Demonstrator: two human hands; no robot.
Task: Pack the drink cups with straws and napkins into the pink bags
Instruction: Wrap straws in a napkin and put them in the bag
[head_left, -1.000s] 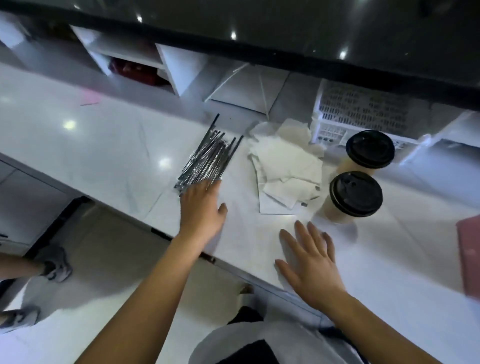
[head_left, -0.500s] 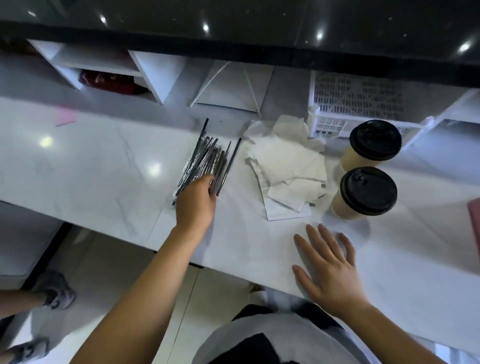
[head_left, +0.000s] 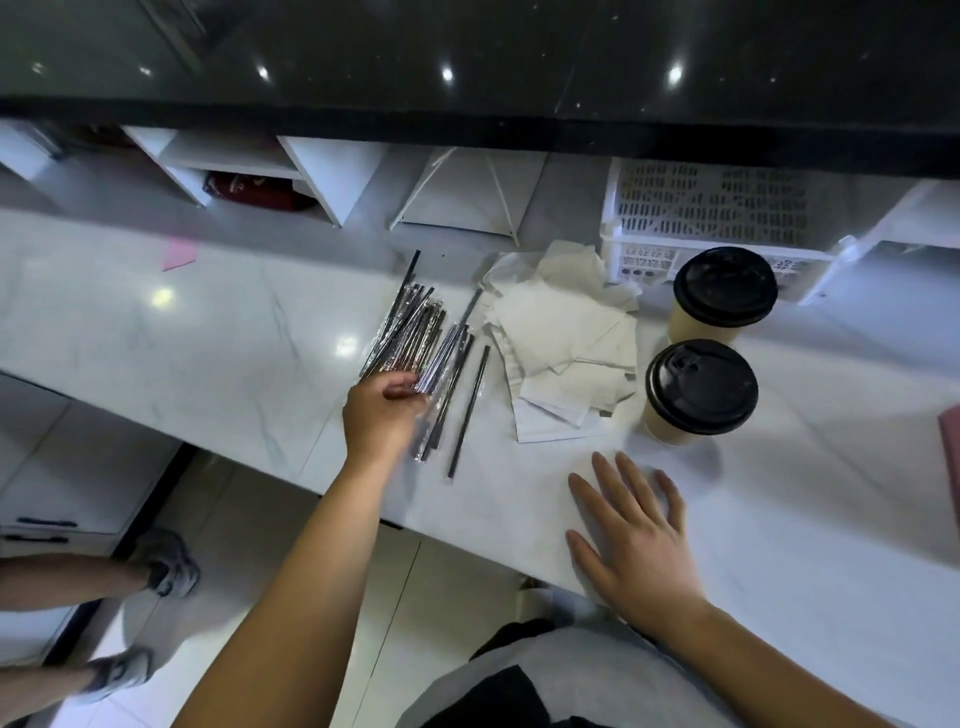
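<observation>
**Pink bag (head_left: 951, 452) not yet being filled; straws being gathered**

Nothing is being shown as packed. The two lidded drink cups (head_left: 701, 387) are standing just beyond the right hand (head_left: 636, 545), with the napkins (head_left: 561, 338) heaped between the cups and the left hand (head_left: 384, 410). Only an edge of what is probably a bag is showing, far right of the right hand. The near ends of the straws (head_left: 415, 332) are being gripped by the left hand's curled fingers. The right hand is being held spread, palm down, on the counter (head_left: 208, 332), holding nothing.
</observation>
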